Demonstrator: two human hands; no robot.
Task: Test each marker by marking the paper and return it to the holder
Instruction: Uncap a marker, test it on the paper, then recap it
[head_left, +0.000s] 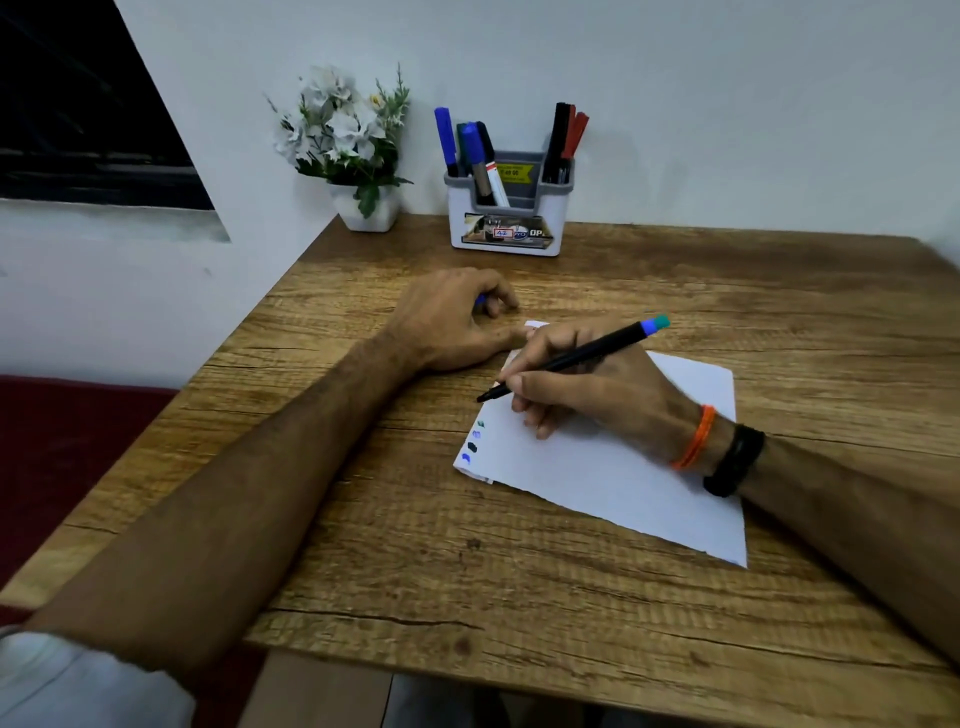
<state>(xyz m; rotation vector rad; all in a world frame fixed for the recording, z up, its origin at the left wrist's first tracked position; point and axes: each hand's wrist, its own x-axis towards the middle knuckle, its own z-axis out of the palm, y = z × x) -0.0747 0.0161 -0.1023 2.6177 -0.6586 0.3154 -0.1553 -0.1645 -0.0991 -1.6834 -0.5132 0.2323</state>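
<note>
A slim black marker (566, 359) is held in a writing grip by the right hand (587, 387), its uncapped tip poised at the left edge of the paper (639, 483), just above a short column of test marks (474, 440) — four can be counted, in green, blue and dark tones. The left hand (452, 322) rests on the table (519, 571) just beyond the paper's far corner, fingers curled round something small and blue, judged to be the marker's cap (480, 300), though little of it is shown.

Behind the paper, against the wall, a white-and-grey holder (506, 228) stands with roughly four markers in its left compartment (470, 150) and about three in its right (563, 137); overlap makes the counts uncertain. A small white pot of artificial flowers (345, 140) is set just left of the holder. One sheet of paper is seen, possibly with a second beneath it at the near corner.

The marker is judged light, rigid and smooth — easily rolled if laid down, so best taken low on the barrel near the tip for marking, and mid-barrel for the return. The thin, limp paper may slide under the stroke unless steadied.
</note>
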